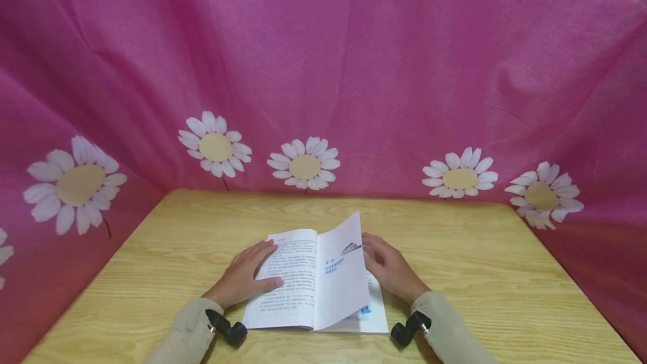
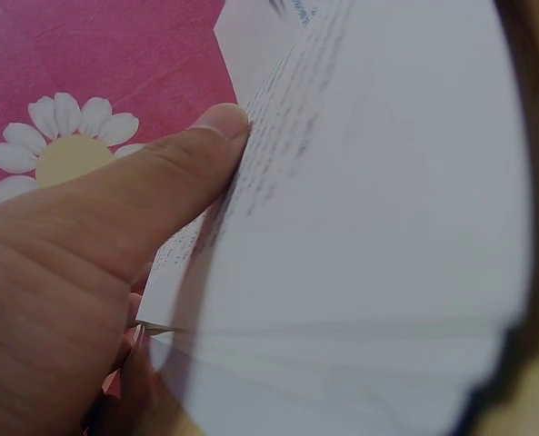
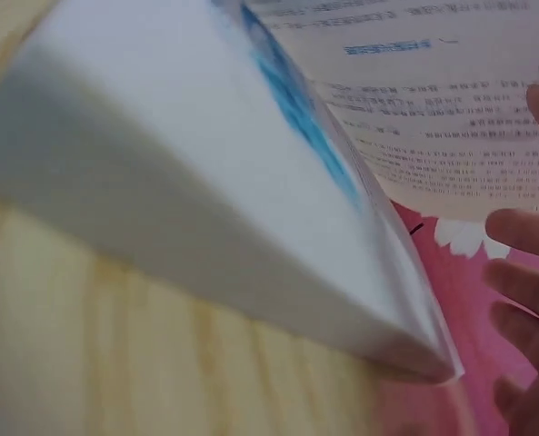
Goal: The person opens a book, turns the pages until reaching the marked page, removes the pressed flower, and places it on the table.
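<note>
An open book [image 1: 290,291] with printed text lies on the table. One leaf [image 1: 341,291] stands raised from its right half, showing a blue heading and a small grey picture. My left hand [image 1: 246,275] rests over the book's left edge, thumb and index finger spread apart on the text page. Up close in the left wrist view, its thumb [image 2: 174,173] presses on the paper. My right hand [image 1: 391,265] is just right of the raised leaf, some fingertips hidden behind it. In the right wrist view its fingers [image 3: 528,238] are spread and loosely bent beside the leaf's printed back [image 3: 433,100].
The wooden table [image 1: 480,257] stretches around the book. A pink cloth [image 1: 323,72] with white daisies hangs behind and at both sides. Each sleeve carries a small black device [image 1: 410,328] at the wrist. A blue picture [image 3: 301,118] shows on the page under the leaf.
</note>
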`<state>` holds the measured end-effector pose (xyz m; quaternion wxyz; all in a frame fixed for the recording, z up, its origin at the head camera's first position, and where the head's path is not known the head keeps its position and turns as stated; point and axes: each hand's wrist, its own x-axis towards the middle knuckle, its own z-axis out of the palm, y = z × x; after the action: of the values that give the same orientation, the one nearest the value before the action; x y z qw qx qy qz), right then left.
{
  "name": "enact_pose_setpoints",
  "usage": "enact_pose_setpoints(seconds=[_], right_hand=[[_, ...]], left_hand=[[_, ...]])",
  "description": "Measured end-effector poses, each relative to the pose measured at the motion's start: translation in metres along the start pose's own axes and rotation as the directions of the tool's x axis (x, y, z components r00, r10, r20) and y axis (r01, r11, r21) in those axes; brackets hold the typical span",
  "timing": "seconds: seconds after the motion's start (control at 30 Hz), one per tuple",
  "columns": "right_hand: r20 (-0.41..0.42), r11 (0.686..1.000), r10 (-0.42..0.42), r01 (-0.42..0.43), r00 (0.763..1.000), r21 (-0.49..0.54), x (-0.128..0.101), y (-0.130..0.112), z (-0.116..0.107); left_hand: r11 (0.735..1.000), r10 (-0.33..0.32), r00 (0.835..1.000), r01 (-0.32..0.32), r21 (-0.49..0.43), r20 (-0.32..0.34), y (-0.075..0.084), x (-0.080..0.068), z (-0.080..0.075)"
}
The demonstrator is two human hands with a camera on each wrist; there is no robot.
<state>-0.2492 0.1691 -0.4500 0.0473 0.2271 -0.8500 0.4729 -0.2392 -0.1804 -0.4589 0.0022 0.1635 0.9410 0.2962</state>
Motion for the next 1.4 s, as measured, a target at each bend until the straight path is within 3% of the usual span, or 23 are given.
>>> enact_pose_setpoints(seconds=[0.13, 0.37, 0.77, 1.4], right_hand=[[0.062, 0.994, -0.077, 0.081, 0.995, -0.067, 0.001, -0.008, 0.0], [0.215, 0.954, -0.192, 0.234, 0.957, -0.188, 0.0, -0.024, 0.003], [0.313, 0.961, -0.174, 0.23, 0.934, -0.151, -0.004, -0.05, 0.015], [0.391, 0.953, -0.178, 0.257, 0.903, -0.159, -0.013, -0.067, 0.046]], left_hand=[[1.0, -0.006, 1.0, 0.006, 0.001, -0.005, -0.002, -0.001, 0.002], [1.0, -0.003, 1.0, 0.003, -0.003, -0.011, -0.002, -0.002, 0.004], [1.0, 0.024, 1.0, -0.024, -0.001, -0.018, -0.006, 0.0, 0.004], [0.998, 0.05, 0.998, -0.049, 0.025, -0.037, -0.004, 0.001, 0.006]])
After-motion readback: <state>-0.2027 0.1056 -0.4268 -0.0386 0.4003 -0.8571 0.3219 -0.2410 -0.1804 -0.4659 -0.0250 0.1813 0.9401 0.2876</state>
